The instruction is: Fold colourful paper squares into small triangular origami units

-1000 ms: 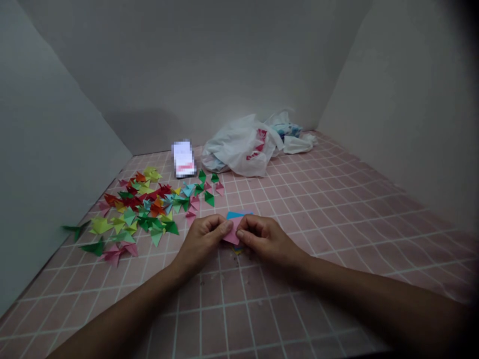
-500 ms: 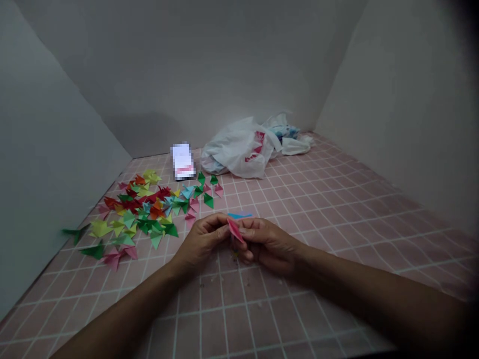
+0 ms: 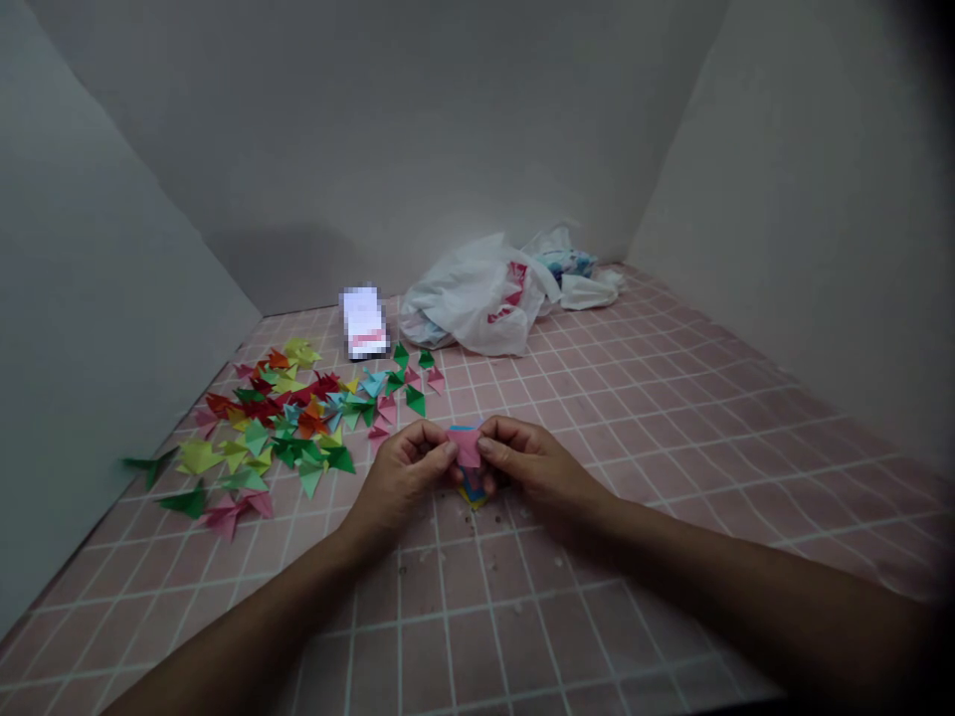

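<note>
A small pink square of folded paper [image 3: 464, 447] is held up between my two hands. My left hand [image 3: 407, 472] pinches its left edge between thumb and fingers. At its right edge, my right hand [image 3: 533, 462] grips it the same way. Below and behind the pink paper lie blue paper [image 3: 472, 485] and a bit of yellow paper [image 3: 473, 501], partly covered by my fingers. Many folded paper shapes [image 3: 280, 408] in red, green, yellow, pink and blue are spread to the left of my hands.
A lit phone [image 3: 364, 323], blurred out, stands behind the folded shapes. White plastic bags [image 3: 477, 293] with red print lie against the back wall. Pink checked cloth [image 3: 671, 398] covers the surface, with walls at the left, right and back. Small scraps dot the cloth near my wrists.
The pink paper has turned from a narrow slanted shape to a flat square facing me. My right hand has shifted slightly and its fingers have drawn up, showing more blue and yellow paper below.
</note>
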`<state>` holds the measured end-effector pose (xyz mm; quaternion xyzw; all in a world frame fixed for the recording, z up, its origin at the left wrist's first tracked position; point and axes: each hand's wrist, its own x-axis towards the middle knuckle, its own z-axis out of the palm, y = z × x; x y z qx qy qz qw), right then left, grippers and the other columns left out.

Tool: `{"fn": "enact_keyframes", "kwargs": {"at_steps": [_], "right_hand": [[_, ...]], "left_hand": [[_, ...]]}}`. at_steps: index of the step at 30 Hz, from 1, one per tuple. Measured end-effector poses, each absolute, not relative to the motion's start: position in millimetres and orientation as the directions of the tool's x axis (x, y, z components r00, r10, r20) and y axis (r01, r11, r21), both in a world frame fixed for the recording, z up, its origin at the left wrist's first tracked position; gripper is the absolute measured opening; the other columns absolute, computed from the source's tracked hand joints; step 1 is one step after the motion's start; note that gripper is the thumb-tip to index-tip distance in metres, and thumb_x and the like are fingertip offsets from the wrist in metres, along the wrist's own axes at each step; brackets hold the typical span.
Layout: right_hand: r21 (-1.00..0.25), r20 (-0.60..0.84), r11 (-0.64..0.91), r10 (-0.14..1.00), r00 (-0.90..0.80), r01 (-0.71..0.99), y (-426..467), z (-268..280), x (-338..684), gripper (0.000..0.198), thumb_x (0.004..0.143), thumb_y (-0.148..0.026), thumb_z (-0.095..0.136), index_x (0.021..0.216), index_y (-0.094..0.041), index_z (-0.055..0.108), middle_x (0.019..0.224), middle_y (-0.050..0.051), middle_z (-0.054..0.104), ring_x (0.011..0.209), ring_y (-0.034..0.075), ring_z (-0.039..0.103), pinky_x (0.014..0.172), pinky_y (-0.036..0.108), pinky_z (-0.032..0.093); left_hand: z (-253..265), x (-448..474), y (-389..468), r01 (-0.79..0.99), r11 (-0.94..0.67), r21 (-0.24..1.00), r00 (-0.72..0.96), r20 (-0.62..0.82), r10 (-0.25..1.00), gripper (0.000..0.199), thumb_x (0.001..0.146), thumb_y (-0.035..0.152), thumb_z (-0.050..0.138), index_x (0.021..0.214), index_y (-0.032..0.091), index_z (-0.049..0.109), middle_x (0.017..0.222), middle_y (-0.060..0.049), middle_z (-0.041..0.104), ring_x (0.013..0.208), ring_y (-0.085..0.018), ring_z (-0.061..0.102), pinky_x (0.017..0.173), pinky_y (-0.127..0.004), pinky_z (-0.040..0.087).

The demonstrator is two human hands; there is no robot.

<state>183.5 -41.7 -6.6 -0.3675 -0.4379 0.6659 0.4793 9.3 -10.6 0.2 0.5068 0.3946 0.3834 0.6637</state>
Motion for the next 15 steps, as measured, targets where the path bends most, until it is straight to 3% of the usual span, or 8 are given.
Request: {"fn": "enact_keyframes", "kwargs": {"at_steps": [8, 15], "right_hand": [[-0.956, -0.070, -0.139, 0.962, -0.262, -0.257, -41.4, -6.0, 184.3, 0.033, 0.087, -0.046, 0.062, 0.073, -0.017, 0.054, 0.061, -0.002, 0.056, 0.056, 0.010, 0.048, 0.059, 0.026, 0.037], [-0.952, -0.075, -0.150, 0.960, -0.270, -0.267, -42.5, -3.5, 184.0, 0.031, 0.086, -0.044, 0.062, 0.074, -0.016, 0.054, 0.062, -0.002, 0.056, 0.056, 0.009, 0.048, 0.060, 0.025, 0.036]], "left_hand": [[-0.5, 11.1, -12.6, -0.169, 0.133, 0.977, 0.393, -0.057, 0.918, 0.032, 0.072, 0.023, 0.075, 0.098, 0.018, 0.056, 0.074, 0.002, 0.066, 0.061, -0.011, 0.064, 0.060, -0.022, 0.051], [3.3, 11.4, -14.9, -0.146, 0.043, 0.988, 0.386, 0.017, 0.922, 0.022, 0.073, 0.022, 0.073, 0.089, 0.017, 0.057, 0.074, 0.002, 0.064, 0.062, -0.010, 0.064, 0.061, -0.022, 0.052]]}}
